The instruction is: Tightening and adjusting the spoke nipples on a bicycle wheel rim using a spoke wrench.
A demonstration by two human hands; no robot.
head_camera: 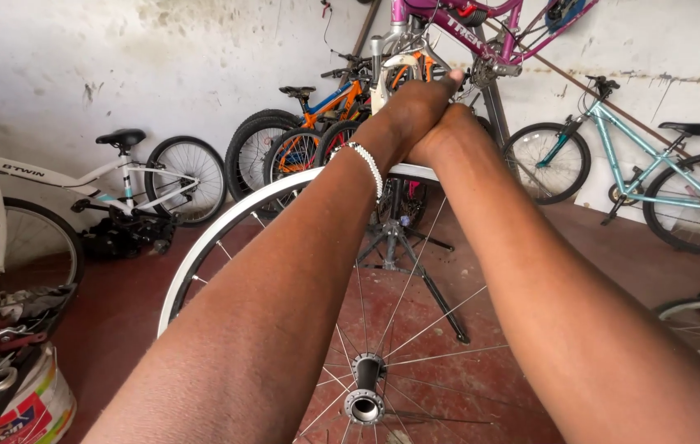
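Silver and thin, the wheel rim (226, 226) stands upright before the person, with its hub (364, 395) low and near to the camera. Both arms reach over it. The left hand (411, 103) and the right hand (448, 123) are pressed together at the far top of the rim, beside the fork of the purple bicycle (481, 29) that hangs on the repair stand (415, 263). The fingers are hidden behind the wrists, so I cannot tell if they grip the rim or only lean on it. A white bead bracelet (366, 164) sits on the left wrist.

I think the wheel could slip sideways if the push is not even, and a thin spoke (415, 271) could bend under the weight. The stand legs are close to the wheel and could be knocked.

I count one wheel in work, one hanging bicycle, one white bicycle (78, 177) at left, one turquoise bicycle (654, 177) at right, and several more stacked at the wall. One paint bucket (37, 407) holds tools.
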